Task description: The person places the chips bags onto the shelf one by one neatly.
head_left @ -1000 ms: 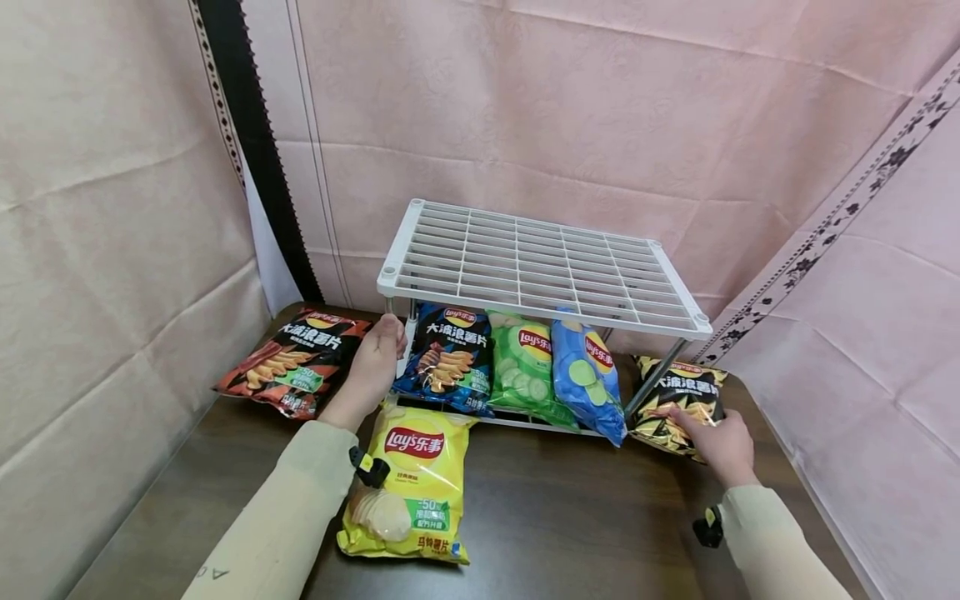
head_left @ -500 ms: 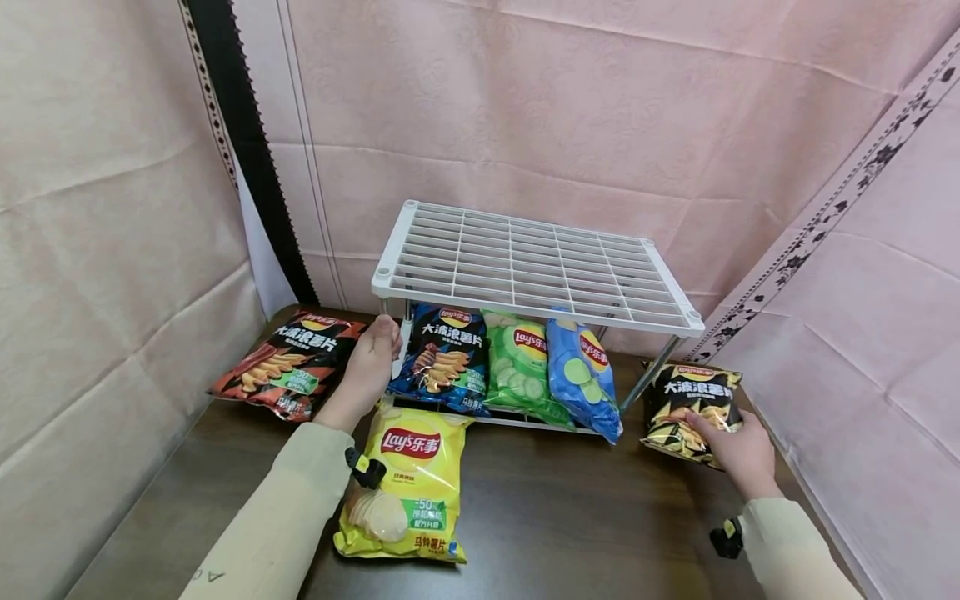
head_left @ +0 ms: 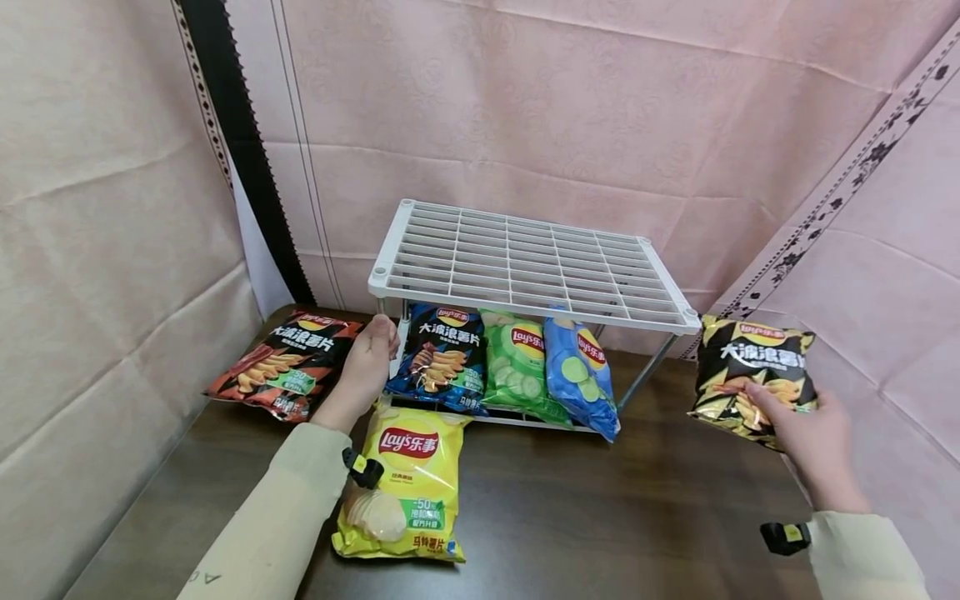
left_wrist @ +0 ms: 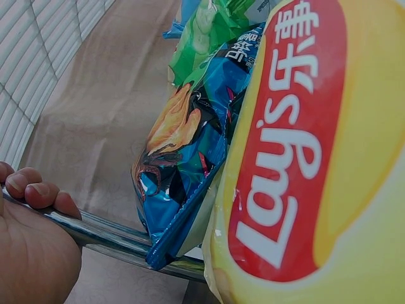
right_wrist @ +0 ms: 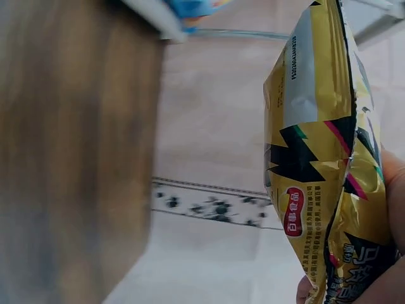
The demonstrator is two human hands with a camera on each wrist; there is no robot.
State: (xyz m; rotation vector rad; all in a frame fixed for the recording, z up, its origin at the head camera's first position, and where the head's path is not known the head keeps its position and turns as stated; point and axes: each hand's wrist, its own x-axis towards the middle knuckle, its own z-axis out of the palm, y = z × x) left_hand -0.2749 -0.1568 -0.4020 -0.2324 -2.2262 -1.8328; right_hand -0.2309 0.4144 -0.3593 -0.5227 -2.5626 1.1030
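Observation:
My left hand (head_left: pixel 367 358) grips a front metal post (left_wrist: pixel 101 231) of the white rack (head_left: pixel 381 283), fingers curled round it in the left wrist view. Over at the right, my right hand (head_left: pixel 813 429) holds a black-and-gold bag of potato chips (head_left: pixel 753 379) by its side, thumb across the front. That bag is raised off the table, beside the rack's right end; the right wrist view shows its gold back and seam. Below the rack's top stand a dark blue chip bag (head_left: pixel 442 358), a green chip bag (head_left: pixel 521 367) and a lighter blue chip bag (head_left: pixel 581 375), leaning.
A red-and-black chip bag (head_left: pixel 292 362) lies left of the rack, partly behind the left forearm. In front lies a yellow chip bag (head_left: pixel 405 483) on the brown table (head_left: pixel 570 508). Pink cloth (head_left: pixel 562 108) encloses the back and sides.
My right hand has lifted the black-and-gold chip bag from beside the rack's right leg, moving it up and to the right. The left hand has stayed on the post.

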